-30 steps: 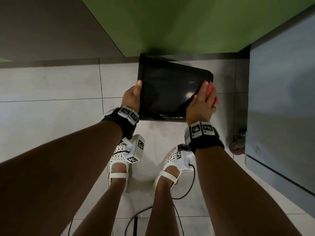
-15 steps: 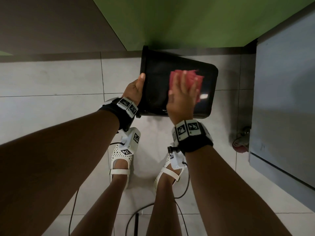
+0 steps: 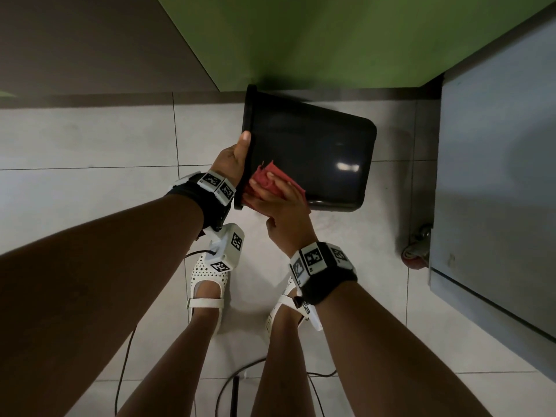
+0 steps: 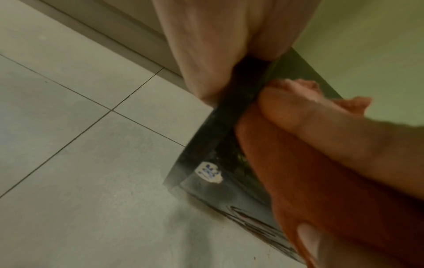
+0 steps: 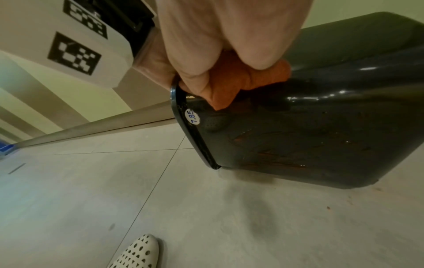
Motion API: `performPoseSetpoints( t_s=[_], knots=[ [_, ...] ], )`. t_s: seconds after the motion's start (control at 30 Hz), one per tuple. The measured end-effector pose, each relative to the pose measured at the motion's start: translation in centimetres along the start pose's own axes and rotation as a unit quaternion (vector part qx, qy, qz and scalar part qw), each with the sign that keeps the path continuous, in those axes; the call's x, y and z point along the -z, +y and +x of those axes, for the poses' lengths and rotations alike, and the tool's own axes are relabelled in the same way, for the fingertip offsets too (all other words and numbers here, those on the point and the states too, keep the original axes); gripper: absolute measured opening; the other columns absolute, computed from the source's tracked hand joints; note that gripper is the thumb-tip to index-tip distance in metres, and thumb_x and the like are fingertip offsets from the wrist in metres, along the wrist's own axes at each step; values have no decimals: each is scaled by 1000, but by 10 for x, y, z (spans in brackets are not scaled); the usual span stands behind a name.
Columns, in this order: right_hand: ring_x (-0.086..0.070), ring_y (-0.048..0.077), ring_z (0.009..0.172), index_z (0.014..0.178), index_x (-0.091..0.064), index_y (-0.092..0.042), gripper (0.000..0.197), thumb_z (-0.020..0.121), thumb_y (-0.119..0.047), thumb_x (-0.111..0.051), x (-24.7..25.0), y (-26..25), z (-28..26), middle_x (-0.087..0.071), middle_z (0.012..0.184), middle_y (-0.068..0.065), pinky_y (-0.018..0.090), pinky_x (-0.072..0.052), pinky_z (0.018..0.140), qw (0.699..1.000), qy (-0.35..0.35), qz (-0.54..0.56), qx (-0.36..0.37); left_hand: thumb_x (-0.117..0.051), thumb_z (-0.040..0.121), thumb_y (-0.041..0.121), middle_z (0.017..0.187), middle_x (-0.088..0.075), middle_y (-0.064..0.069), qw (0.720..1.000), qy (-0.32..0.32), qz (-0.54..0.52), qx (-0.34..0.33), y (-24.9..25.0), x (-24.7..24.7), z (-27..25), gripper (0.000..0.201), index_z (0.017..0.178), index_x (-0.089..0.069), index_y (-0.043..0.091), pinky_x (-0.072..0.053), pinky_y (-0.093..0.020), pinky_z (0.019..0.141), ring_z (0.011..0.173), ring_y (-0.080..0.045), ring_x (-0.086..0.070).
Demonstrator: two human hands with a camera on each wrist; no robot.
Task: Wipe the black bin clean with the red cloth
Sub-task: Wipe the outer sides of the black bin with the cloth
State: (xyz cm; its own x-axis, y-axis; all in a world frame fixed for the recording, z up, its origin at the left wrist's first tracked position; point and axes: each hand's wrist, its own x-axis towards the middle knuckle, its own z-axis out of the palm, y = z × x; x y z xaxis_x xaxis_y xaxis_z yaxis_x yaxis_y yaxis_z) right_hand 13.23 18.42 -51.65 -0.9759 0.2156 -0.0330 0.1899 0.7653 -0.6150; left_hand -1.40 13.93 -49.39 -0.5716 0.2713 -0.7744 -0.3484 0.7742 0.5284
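Observation:
The black bin (image 3: 316,152) is held on its side above the tiled floor, with its rim to the left and its base to the right. My left hand (image 3: 234,161) grips the rim, thumb lying along it. My right hand (image 3: 282,206) holds the red cloth (image 3: 267,179) against the bin's near side, close to the rim and just beside the left hand. In the right wrist view the fingers (image 5: 229,36) curl over the bunched cloth (image 5: 231,85) on the bin (image 5: 321,127). The left wrist view shows the cloth (image 4: 309,172) against the rim (image 4: 206,145).
A green wall (image 3: 331,40) rises behind the bin. A grey cabinet (image 3: 496,176) with a caster wheel (image 3: 416,254) stands at the right. My feet in white shoes (image 3: 207,275) are under the hands, and cables (image 3: 240,383) lie on the tiles.
My right hand has swept the red cloth from the bin's base end on the right across its side to the rim on the left. The left hand keeps its grip.

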Motion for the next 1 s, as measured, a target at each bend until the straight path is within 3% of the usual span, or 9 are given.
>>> performPoseSetpoints(
  t_s=[0.13,0.23,0.3,0.4,0.6,0.67,0.73,0.87,1.0],
  knots=[
    [-36,21,122,104,-71,-14,45,69,5,-51,11,-2,-5,-69,113,4,32,-24,108,998,12,21,51,-16,92,58,95,-57,-10,999,9,42,8,0,-1,-5,64,99,-59,10,-37,-31,83,90,-25,-52],
    [-53,23,116,103,-71,-10,33,75,6,-63,22,-8,-14,-68,111,6,38,-43,103,981,-23,178,-78,-15,90,62,102,-59,-11,999,-9,32,16,-8,3,-10,71,106,-61,11,-42,-33,86,96,-25,-54],
    [-58,16,102,113,-66,-11,39,78,5,-64,39,-9,-20,-64,115,6,23,-48,89,916,-27,328,-231,-29,82,70,109,-63,-11,998,-36,-47,27,-19,7,-16,60,97,-62,22,-49,-39,91,101,-23,-59],
    [-60,5,85,119,-57,-20,40,85,1,-57,64,-2,-22,-63,104,-10,17,-49,73,808,59,461,-362,-60,74,55,83,-62,-3,996,-88,22,2,-37,12,-29,33,86,-62,25,-46,-28,77,71,5,-60],
    [-60,18,87,93,-51,-20,20,91,-1,-44,78,8,-9,-61,95,2,31,-50,76,611,217,618,-445,-60,86,11,101,-57,2,979,-119,137,-88,-62,2,-45,31,117,-59,10,-40,2,72,77,14,-54],
    [-61,21,88,101,-51,-12,17,92,-2,-41,79,11,-8,-61,98,6,33,-51,78,558,226,661,-448,-55,89,10,102,-57,2,979,-130,122,-103,-53,0,-48,32,121,-56,8,-36,3,73,90,-1,-54],
    [-61,24,93,120,-46,-4,29,92,-4,-41,81,13,-9,-58,110,14,35,-52,79,546,224,672,-449,-53,90,14,101,-58,1,975,-151,113,-114,-43,0,-51,32,122,-54,9,-39,-10,78,92,-11,-55],
    [-60,19,91,133,-38,-2,43,90,3,-40,93,12,-6,-58,106,8,29,-51,72,575,248,629,-460,-49,92,19,106,-62,-2,978,-155,57,-129,-27,3,-54,30,122,-52,13,-43,0,77,83,9,-60],
    [-59,17,98,133,-40,-10,41,93,0,-41,105,14,1,-56,117,7,28,-52,78,611,292,581,-452,-43,94,29,116,-62,-5,984,-147,-6,-101,-14,9,-56,21,112,-53,22,-43,-39,103,111,-20,-58]
  ],
)
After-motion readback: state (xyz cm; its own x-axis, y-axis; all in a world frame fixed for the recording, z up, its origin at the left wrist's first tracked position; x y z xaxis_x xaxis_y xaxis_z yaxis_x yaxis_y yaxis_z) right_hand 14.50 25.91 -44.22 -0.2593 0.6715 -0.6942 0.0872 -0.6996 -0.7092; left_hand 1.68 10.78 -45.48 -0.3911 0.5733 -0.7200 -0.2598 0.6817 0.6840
